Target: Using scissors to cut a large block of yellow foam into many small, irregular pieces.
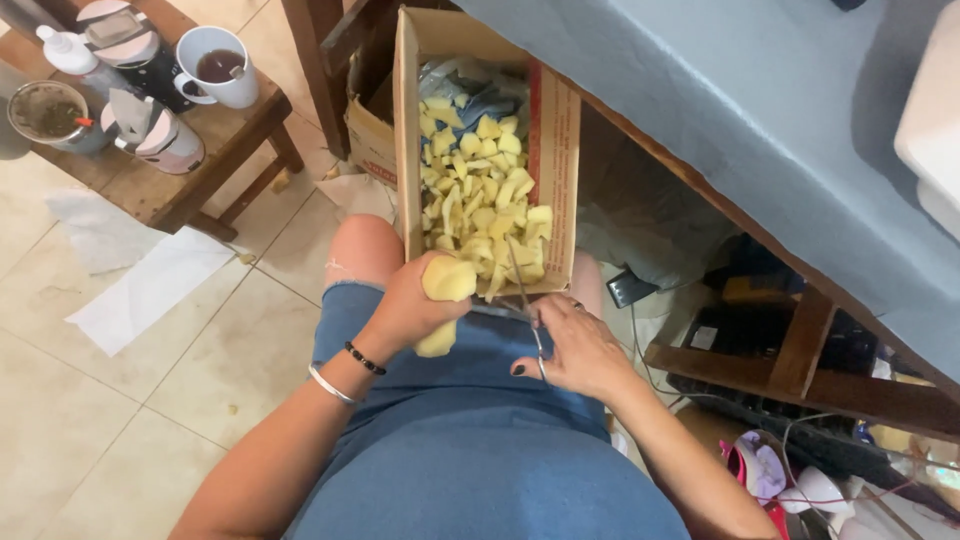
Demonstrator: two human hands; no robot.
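Note:
My left hand (405,308) grips a peeled yellow potato (446,282) over my lap, at the near end of a cardboard box (408,120). My right hand (578,348) holds a knife (521,290) whose blade points up toward the box, just right of the potato. The box rests on my knees and holds several cut potato pieces (480,200) over a crumpled plastic bag. I sit in blue denim, with bracelets on my left wrist.
A low wooden table (160,190) at the upper left carries a white mug (215,65), a bowl, and jars. Paper sheets (150,285) lie on the tiled floor. A blue-covered table (740,130) runs along the right, with cables and clutter beneath it.

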